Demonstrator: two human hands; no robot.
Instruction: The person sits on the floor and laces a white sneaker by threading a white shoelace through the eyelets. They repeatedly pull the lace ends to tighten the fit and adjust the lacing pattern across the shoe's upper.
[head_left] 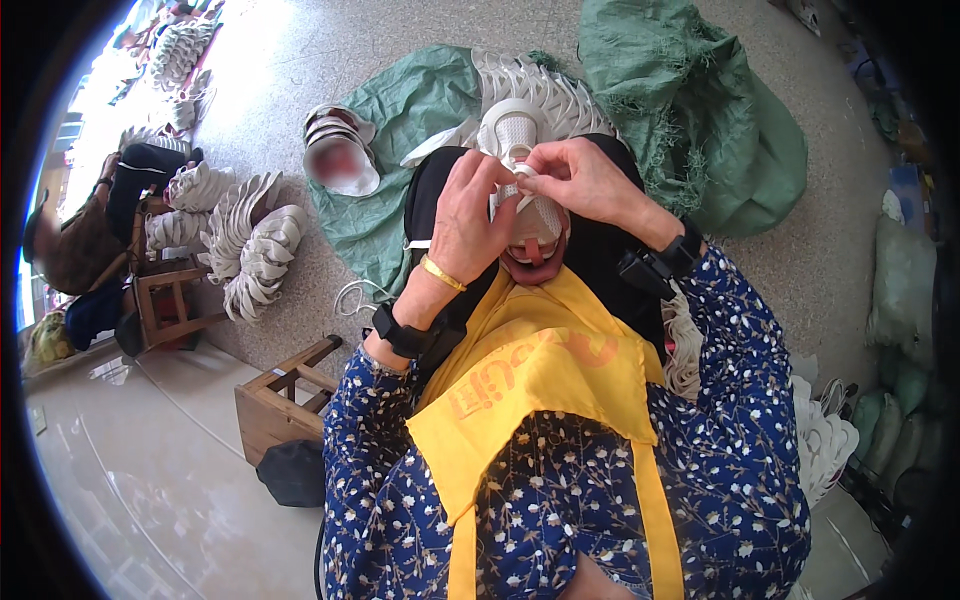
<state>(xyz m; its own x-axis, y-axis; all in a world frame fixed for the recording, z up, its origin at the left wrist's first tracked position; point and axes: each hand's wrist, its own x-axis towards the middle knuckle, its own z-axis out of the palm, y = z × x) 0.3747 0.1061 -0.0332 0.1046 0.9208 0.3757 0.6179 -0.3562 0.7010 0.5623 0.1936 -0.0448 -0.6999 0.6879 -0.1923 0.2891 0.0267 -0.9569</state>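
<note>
Apron [540, 365], yellow: nearer us than both hands. Left hand [470, 205], right hand [583, 178]: each pinching the shoe [540, 215], pale, beneath them; exact part, we cannot tell. Advised: we keep pinches close, shoe steady.

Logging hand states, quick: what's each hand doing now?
Left hand: curled at the pale shoe; exact grip can't be told.
Right hand: curled there too; whether it's pinching something is unclear.

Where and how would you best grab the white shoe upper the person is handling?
Probably by its rounded, reddish near rim, coming from the person's side: that end of the white shoe upper shows uncovered beside the yellow apron, while the left hand and right hand crowd its far part.
</note>
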